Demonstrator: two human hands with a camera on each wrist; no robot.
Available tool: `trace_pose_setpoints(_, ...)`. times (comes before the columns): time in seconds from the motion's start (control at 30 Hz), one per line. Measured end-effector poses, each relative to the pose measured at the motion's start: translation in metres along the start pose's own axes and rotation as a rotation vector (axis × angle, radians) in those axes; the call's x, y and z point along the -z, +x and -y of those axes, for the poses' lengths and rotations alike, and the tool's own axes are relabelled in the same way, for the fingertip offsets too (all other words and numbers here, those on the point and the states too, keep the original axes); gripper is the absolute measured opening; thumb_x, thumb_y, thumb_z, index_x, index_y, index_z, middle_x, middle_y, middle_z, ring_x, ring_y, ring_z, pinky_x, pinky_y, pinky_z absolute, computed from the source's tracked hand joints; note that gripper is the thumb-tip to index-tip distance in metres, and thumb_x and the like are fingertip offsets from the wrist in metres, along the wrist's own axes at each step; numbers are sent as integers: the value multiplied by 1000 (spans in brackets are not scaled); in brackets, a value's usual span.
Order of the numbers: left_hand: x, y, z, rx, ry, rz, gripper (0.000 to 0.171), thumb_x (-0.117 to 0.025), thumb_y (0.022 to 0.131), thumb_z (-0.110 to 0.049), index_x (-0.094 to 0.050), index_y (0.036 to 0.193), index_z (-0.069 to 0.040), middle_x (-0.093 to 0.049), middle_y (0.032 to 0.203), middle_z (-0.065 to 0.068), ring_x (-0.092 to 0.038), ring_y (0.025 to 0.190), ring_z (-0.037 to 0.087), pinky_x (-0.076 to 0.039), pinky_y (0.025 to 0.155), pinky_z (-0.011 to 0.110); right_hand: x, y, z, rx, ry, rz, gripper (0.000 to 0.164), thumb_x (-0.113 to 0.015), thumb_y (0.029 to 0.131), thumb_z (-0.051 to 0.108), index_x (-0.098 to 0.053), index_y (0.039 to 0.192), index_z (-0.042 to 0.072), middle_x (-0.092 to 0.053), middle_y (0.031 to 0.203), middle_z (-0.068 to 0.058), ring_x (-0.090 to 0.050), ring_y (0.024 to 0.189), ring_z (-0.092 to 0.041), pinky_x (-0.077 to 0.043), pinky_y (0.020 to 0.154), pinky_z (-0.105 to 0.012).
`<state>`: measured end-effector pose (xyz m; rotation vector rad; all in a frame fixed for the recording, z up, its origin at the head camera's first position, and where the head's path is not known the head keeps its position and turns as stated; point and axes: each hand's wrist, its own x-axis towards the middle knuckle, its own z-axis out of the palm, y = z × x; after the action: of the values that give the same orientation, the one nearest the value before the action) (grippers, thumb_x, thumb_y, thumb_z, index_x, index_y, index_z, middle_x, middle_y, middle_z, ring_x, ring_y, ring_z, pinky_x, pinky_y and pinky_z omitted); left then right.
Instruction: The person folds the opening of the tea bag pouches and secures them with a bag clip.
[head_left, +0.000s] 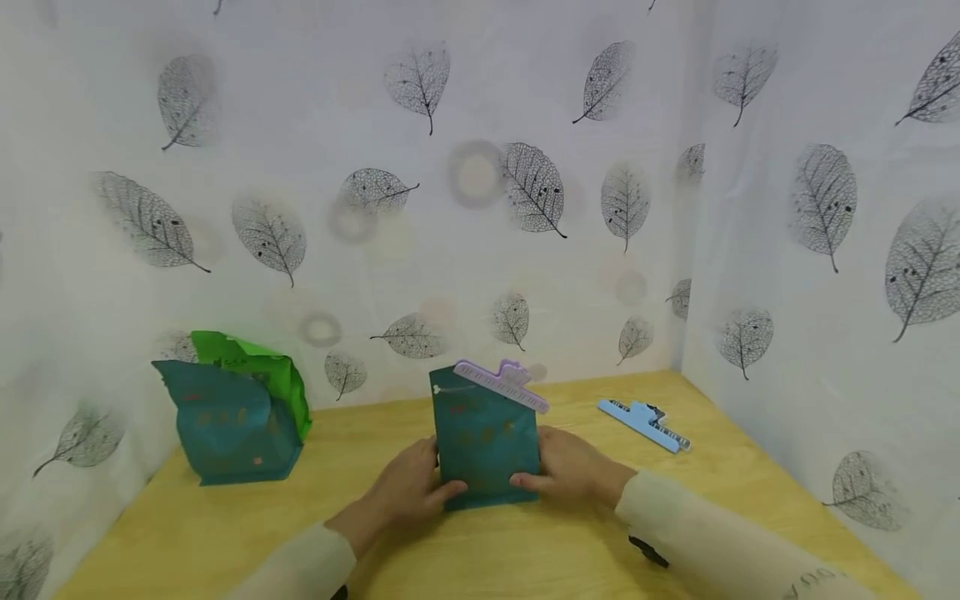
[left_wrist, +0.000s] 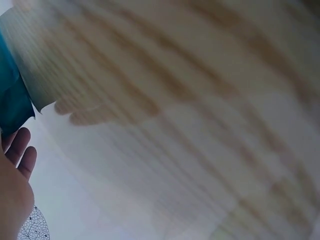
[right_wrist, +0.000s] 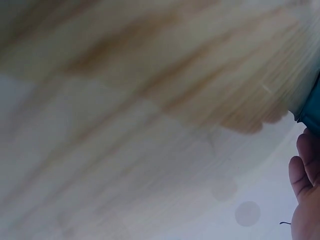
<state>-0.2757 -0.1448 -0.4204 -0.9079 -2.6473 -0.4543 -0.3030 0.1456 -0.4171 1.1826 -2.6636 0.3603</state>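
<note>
A dark teal pouch (head_left: 487,450) stands upright on the table between my two hands. Across its top a purple sealing clip (head_left: 501,385) sits at a slant, lower on the right. My left hand (head_left: 408,483) grips the pouch's left side, thumb on the front face and fingers partly hidden behind. On the opposite side my right hand (head_left: 573,467) holds it in the same way. Each wrist view catches only a corner of the pouch, with fingertips beside it: the left hand (left_wrist: 17,185) at one edge and the right hand (right_wrist: 307,175) at the other.
A blue sealing clip (head_left: 641,423) lies on the wooden table (head_left: 480,558) to the right. At the left stand another teal pouch (head_left: 228,425) and a bright green bag (head_left: 288,375) behind it. A leaf-patterned curtain (head_left: 465,267) borders the table.
</note>
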Motion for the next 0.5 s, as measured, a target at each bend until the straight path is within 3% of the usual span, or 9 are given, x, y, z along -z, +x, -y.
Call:
trace_pose_setpoints(0.23,4,1,1,63,-18,11,79,-54,86,-58,-41,135,3,-61,114,13,-59,102,22,-49,87,40,-2,6,-2,-22,15,-3,68,-42,88,65,-52,130,12,-61,122,-2,-57,111,-14,-45,97,-36)
trace_pose_setpoints(0.5,3,0,0,36,63,-14,79,-57,86,-55,-41,135,5,-60,119,16,-58,109,27,-46,93,41,-1,5,0,-31,-60,-41,64,-43,89,63,-58,124,13,-65,113,-3,-59,104,-16,-46,94,-36)
